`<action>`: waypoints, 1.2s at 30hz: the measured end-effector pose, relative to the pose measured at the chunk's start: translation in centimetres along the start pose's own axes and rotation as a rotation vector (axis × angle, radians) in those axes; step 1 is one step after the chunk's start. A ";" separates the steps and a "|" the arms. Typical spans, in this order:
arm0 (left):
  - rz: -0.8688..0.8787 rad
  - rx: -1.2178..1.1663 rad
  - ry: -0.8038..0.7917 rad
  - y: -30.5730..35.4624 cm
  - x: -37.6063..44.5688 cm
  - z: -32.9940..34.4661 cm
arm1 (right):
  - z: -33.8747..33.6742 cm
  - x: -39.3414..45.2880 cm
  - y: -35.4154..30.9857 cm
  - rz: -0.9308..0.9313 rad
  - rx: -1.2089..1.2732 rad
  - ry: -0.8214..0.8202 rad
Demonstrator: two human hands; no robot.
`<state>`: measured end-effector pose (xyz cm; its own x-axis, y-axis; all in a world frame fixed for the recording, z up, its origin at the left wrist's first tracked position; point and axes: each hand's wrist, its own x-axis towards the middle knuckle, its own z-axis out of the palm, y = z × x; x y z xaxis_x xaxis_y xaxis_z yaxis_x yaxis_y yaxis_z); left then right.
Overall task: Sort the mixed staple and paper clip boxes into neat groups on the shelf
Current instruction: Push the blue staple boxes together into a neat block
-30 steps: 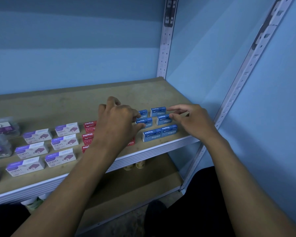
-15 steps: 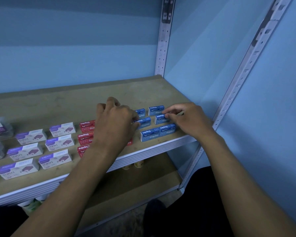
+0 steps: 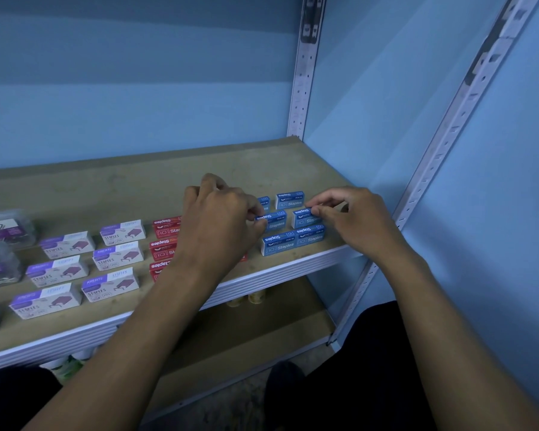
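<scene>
Several blue staple boxes lie in pairs at the right end of the wooden shelf (image 3: 137,188). My left hand (image 3: 218,222) pinches the middle-left blue box (image 3: 274,220) at its left end. My right hand (image 3: 352,219) pinches the middle-right blue box (image 3: 302,216) at its right end. Another blue box (image 3: 289,199) lies behind them, and two more (image 3: 293,241) sit at the front edge. Red staple boxes (image 3: 165,228) lie partly hidden under my left forearm. Purple-and-white staple boxes (image 3: 115,256) form two columns further left.
Clear plastic clip boxes (image 3: 3,228) stand at the far left of the shelf. A metal upright (image 3: 305,73) rises at the back corner and another (image 3: 442,144) at the front right. A lower shelf (image 3: 231,334) holds small jars (image 3: 255,296) under the front lip.
Both hands have stayed on the middle pair of blue boxes, my right fingers closing in on the right box. The view has shifted slightly.
</scene>
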<state>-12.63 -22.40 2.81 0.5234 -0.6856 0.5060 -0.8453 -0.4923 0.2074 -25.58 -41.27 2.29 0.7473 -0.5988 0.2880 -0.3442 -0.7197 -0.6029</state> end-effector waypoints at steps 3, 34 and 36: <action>0.006 -0.011 0.002 0.0 -0.2 -0.1 | -0.1 -0.4 0.1 -0.009 -0.004 0.007; 0.071 -0.111 -0.123 -0.6 -0.7 0.1 | -0.8 -2.1 -0.2 0.005 0.002 -0.172; 0.067 -0.118 -0.126 -0.6 -0.6 0.1 | -0.8 -2.2 -0.2 -0.004 -0.022 -0.192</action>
<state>-12.46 -21.76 2.25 0.4681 -0.7802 0.4150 -0.8818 -0.3816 0.2773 -27.64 -40.13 2.37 0.8425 -0.5196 0.1418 -0.3522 -0.7306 -0.5849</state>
